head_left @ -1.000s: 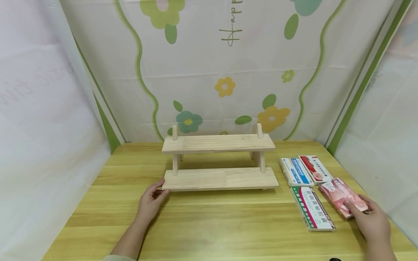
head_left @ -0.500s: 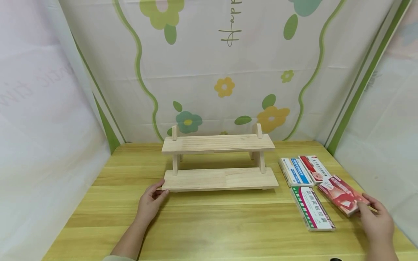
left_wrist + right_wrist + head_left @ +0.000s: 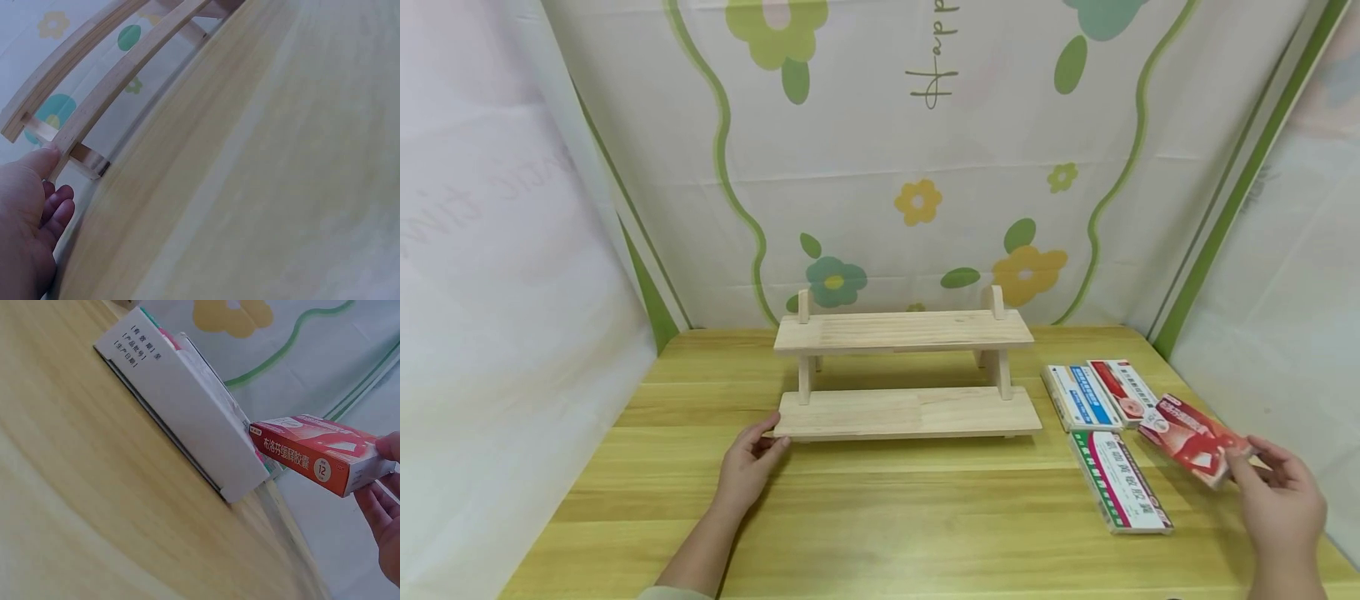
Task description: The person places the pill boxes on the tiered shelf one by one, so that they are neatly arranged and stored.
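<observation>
A two-tier wooden shelf rack (image 3: pixel 910 413) stands at the middle of the table. My left hand (image 3: pixel 747 467) holds the left end of its lower board, thumb at the front corner; in the left wrist view the other fingers curl below the board. At the right, my right hand (image 3: pixel 1287 504) pinches the near end of a red medicine box (image 3: pixel 1197 439), thumb on top and fingers underneath. The right wrist view shows that red box (image 3: pixel 300 450) raised off the table. Beside it lies a white medicine box with green and magenta stripes (image 3: pixel 1120 482).
Behind the striped box lie a blue-and-white medicine box (image 3: pixel 1081 397) and a red-and-white one (image 3: pixel 1123 387), side by side. Flower-print cloth (image 3: pixel 850 125) hangs behind the wooden table (image 3: pixel 880 533) and along both sides.
My right hand has picked the red medicine box up off the table and shifted slightly right, the box now tilted. My left hand and the shelf rack keep their places.
</observation>
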Motion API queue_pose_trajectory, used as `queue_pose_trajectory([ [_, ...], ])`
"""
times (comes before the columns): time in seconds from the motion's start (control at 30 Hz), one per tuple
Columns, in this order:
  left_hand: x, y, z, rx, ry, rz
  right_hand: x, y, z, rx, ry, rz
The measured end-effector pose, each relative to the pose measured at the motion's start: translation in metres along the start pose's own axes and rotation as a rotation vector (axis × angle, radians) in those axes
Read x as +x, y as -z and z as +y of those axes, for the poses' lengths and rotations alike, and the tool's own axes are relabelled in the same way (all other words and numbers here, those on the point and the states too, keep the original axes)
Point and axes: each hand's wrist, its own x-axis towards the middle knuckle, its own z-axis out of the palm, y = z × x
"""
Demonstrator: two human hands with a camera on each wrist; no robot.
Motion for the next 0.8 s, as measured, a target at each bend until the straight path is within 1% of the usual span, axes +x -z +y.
queue_pose_trajectory([
  [0.07,0.000,0.000,0.000,-0.001,-0.001,0.000,-0.001,-0.001,-0.003,0.014,0.012,0.003],
  [0.2,0.000,0.000,0.000,0.002,-0.002,0.000,-0.005,-0.003,-0.010,0.067,-0.001,-0.004],
  [0.3,0.000,0.000,0.000,0.000,-0.001,-0.002,-0.008,-0.007,-0.018,0.126,-0.012,-0.011],
  [0.4,-0.001,0.000,0.001,0.000,-0.001,-0.002,-0.010,-0.011,-0.026,0.195,-0.010,-0.042],
  [0.43,-0.001,0.000,0.001,0.000,-0.001,-0.001,-0.010,-0.013,-0.029,0.221,-0.011,-0.056],
  [0.57,-0.001,0.000,0.001,0.003,-0.010,0.008,-0.012,-0.018,-0.039,0.360,-0.003,-0.190],
  [0.67,-0.001,0.000,0.001,-0.001,-0.015,0.007,-0.014,-0.026,-0.046,0.455,0.036,-0.274],
  [0.8,-0.002,0.000,0.002,-0.006,-0.018,0.006,-0.018,-0.040,-0.057,0.492,0.067,-0.317],
])
